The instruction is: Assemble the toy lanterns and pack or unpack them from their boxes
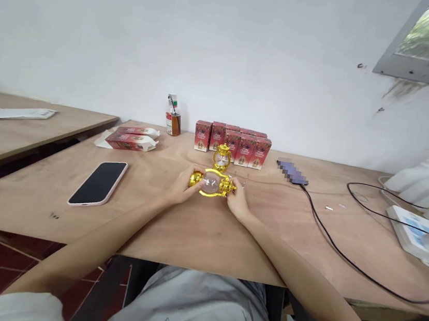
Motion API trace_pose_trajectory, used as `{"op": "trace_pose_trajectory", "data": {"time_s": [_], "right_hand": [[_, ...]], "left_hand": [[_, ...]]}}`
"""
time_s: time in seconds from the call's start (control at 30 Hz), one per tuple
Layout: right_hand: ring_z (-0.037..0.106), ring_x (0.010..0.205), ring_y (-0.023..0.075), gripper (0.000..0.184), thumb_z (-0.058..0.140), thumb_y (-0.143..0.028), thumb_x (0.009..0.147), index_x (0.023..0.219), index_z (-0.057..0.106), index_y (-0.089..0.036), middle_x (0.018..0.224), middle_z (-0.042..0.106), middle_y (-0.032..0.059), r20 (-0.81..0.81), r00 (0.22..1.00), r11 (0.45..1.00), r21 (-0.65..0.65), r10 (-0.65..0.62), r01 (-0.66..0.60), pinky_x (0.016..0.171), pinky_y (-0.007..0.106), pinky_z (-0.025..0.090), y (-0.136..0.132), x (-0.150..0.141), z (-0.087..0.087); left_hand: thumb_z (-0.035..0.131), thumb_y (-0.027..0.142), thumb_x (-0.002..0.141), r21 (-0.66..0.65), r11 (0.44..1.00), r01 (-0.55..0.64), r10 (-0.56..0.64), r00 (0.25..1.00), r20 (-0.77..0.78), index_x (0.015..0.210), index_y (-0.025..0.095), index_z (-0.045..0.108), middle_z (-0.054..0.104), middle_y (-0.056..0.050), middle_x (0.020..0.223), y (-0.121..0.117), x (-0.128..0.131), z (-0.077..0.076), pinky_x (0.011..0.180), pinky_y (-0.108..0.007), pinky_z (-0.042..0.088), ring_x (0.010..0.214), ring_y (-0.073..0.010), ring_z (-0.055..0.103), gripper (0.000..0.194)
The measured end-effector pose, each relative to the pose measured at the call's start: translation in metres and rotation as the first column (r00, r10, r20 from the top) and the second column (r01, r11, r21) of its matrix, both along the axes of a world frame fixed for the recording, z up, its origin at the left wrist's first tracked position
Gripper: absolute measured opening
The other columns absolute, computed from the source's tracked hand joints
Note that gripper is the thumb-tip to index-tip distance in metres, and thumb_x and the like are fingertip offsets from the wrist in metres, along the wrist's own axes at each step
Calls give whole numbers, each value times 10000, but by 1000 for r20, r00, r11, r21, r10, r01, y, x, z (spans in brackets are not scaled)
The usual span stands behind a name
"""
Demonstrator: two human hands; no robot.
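A small gold lantern (211, 183) with a clear globe lies on its side in the air or on the table; I cannot tell which. My left hand (184, 187) is closed around its round gold base. At the other end, my right hand (238, 200) grips the gold top with the fingers. Just behind it a second gold lantern (222, 158) stands upright on the wooden table (205, 237). Several red printed boxes (242, 148) are lined up behind that lantern, near the wall.
Left of my hands lie a phone (99, 184) with a pink case and flattened red packaging (131, 139). A bottle of amber liquid (173, 122) stands by the wall. To the right are a cabled phone (292, 171), a black cable (330, 237) and a white power strip (419, 239).
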State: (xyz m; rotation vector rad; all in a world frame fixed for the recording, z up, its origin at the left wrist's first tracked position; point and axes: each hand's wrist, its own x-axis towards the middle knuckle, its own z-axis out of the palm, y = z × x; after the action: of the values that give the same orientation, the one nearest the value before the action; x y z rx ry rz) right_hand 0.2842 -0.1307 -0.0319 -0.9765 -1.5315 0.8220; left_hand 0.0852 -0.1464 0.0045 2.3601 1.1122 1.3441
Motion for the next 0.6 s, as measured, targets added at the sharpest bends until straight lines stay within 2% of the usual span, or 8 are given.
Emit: {"op": "trace_pose_trajectory", "data": {"time_s": [0.2, 0.3, 0.37, 0.5, 0.6], "right_hand": [[506, 643, 148, 77, 399, -191, 691, 732, 451, -229, 682, 552, -20, 1, 997, 997, -3, -73, 73, 619, 255, 393, -4, 0, 5], [498, 589, 147, 47, 401, -260, 773, 757, 437, -234, 656, 543, -21, 5, 988, 988, -19, -156, 156, 597, 267, 386, -6, 2, 10], [498, 584, 147, 99, 413, -319, 813, 766, 434, -235, 649, 540, -21, 39, 981, 982, 17, -189, 188, 599, 272, 386, -7, 4, 13], [491, 605, 142, 151, 437, -364, 829, 754, 436, -232, 667, 531, -18, 87, 984, 984, 110, -153, 143, 597, 265, 376, -5, 7, 16], [457, 546, 133, 169, 440, -388, 819, 744, 428, -237, 632, 500, -28, 4, 998, 997, 37, -65, 65, 541, 258, 363, -2, 4, 12]], "left_hand": [[466, 406, 863, 14, 1000, -9, 9, 1000, 16, 1017, 189, 506, 621, -67, 997, 1, 0, 0, 804, -328, 478, 894, -193, 598, 269], [469, 421, 860, 29, 998, -47, 46, 998, 37, 1020, 197, 511, 620, -64, 1005, 4, -3, -1, 819, -327, 475, 914, -193, 595, 278], [466, 430, 858, -5, 998, -66, 66, 997, 47, 1005, 196, 517, 624, -61, 982, 5, -4, -2, 809, -324, 477, 897, -190, 596, 281], [457, 430, 855, -72, 996, -47, 51, 997, 52, 967, 188, 525, 631, -57, 935, 6, -4, -3, 769, -310, 482, 840, -179, 596, 275], [467, 418, 854, -36, 998, -51, 53, 998, 45, 972, 189, 523, 627, -58, 944, 5, -3, -2, 791, -318, 482, 860, -181, 594, 264]]}}
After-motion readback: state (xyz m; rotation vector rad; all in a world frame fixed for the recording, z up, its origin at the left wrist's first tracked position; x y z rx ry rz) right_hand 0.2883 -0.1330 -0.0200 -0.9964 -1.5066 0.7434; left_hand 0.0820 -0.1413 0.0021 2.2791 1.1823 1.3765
